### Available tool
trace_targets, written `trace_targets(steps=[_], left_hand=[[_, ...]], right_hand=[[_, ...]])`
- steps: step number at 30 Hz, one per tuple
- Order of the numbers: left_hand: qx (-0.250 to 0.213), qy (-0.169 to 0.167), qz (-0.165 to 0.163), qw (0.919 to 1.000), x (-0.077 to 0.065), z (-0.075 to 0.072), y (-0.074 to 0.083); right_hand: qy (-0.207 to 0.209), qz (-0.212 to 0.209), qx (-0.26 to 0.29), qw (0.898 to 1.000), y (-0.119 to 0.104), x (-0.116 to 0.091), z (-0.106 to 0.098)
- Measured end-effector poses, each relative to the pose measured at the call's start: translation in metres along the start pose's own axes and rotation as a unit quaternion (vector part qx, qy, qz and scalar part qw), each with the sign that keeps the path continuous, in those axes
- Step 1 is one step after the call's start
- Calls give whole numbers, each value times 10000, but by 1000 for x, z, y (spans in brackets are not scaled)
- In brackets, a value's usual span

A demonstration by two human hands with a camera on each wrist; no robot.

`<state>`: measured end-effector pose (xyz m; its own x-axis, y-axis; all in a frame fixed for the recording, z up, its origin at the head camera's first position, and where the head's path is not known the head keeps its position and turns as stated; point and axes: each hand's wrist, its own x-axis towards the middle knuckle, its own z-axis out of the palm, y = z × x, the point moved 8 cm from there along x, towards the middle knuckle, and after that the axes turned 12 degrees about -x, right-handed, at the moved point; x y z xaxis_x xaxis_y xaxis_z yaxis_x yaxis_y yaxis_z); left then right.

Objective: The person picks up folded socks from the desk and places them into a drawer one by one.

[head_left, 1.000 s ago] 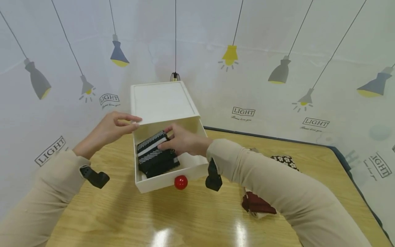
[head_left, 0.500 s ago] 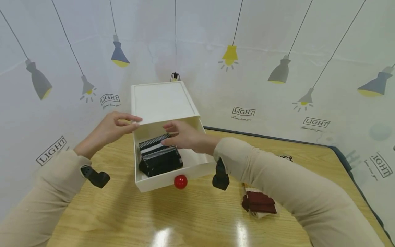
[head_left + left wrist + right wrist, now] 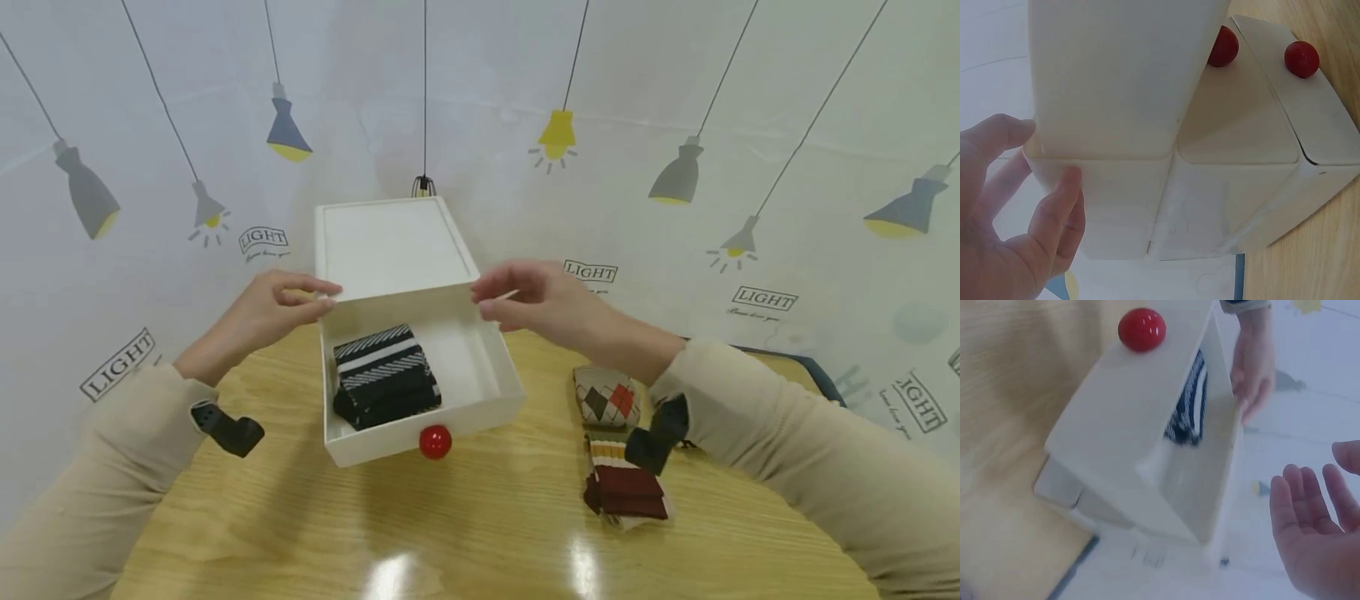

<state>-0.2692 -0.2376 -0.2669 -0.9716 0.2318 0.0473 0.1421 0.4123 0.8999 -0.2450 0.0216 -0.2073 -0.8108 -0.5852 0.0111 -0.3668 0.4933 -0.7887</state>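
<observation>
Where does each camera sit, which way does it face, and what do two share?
Head: on the head, facing forward and down at the white cabinet and its open drawer; left hand, right hand and sleeves show.
Left wrist: on that wrist, facing the cabinet's left side and two red knobs; the left hand shows.
Right wrist: on that wrist, facing the drawer from its right; the right hand shows near, the left hand beyond.
Shared: head and right wrist both show the striped socks and both hands.

Am counting, at minimum: one drawer cabinet (image 3: 397, 246), three drawers (image 3: 1241, 119), three red knobs (image 3: 1302, 59); one black-striped sock bundle (image 3: 387, 377), one argyle sock bundle (image 3: 606, 397), one maroon sock bundle (image 3: 628, 490); one left hand (image 3: 258, 319), one right hand (image 3: 558, 308).
</observation>
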Motion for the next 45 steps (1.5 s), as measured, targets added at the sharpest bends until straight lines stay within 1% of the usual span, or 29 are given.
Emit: trace_targets(steps=[4, 8, 11, 15, 19, 21, 24, 27, 32, 35, 37, 39, 41, 42, 43, 45], left_hand=[[4, 13, -20, 10000, 0, 0, 2], [-33, 15, -53, 10000, -1, 0, 2], [-57, 18, -54, 10000, -1, -1, 2], [-26, 17, -48, 10000, 0, -1, 0], [16, 91, -112, 9999, 0, -1, -4], [38, 105, -121, 9999, 0, -1, -4], [6, 108, -114, 9999, 0, -1, -4], [4, 57, -90, 9999, 0, 0, -3], [15, 60, -93, 9999, 0, 0, -3], [-21, 93, -94, 9999, 0, 0, -3], [-44, 143, -130, 9998, 0, 0, -3], [-44, 155, -161, 9997, 0, 0, -3], [-31, 161, -190, 9997, -1, -1, -3], [-17, 158, -194, 9997, -1, -1, -2], [-8, 134, -185, 9997, -2, 0, -2], [-16, 103, -174, 9998, -2, 0, -2]], right_hand=[[411, -11, 95, 9991, 16, -25, -35], [861, 38, -136, 9962, 42, -50, -67], [1169, 246, -499, 9916, 72, -66, -86], [1520, 647, -803, 9830, 121, -88, -107], [1643, 1116, -904, 9759, 171, -106, -121], [1709, 1389, -943, 9709, 195, -116, -124], [1660, 1591, -953, 9685, 229, -128, -124], [1553, 1727, -874, 9687, 260, -139, -119], [1288, 1927, -930, 9683, 304, -150, -107], [1375, 2003, -944, 9654, 344, -157, -107], [1571, 2147, -1051, 9582, 380, -162, -111], [1830, 2270, -1229, 9486, 415, -167, -115], [1960, 2395, -1379, 9409, 440, -170, -117], [2056, 2472, -1432, 9360, 448, -172, -117], [2074, 2459, -1429, 9360, 452, -173, -115], [2070, 2504, -1481, 9341, 450, -173, -111]])
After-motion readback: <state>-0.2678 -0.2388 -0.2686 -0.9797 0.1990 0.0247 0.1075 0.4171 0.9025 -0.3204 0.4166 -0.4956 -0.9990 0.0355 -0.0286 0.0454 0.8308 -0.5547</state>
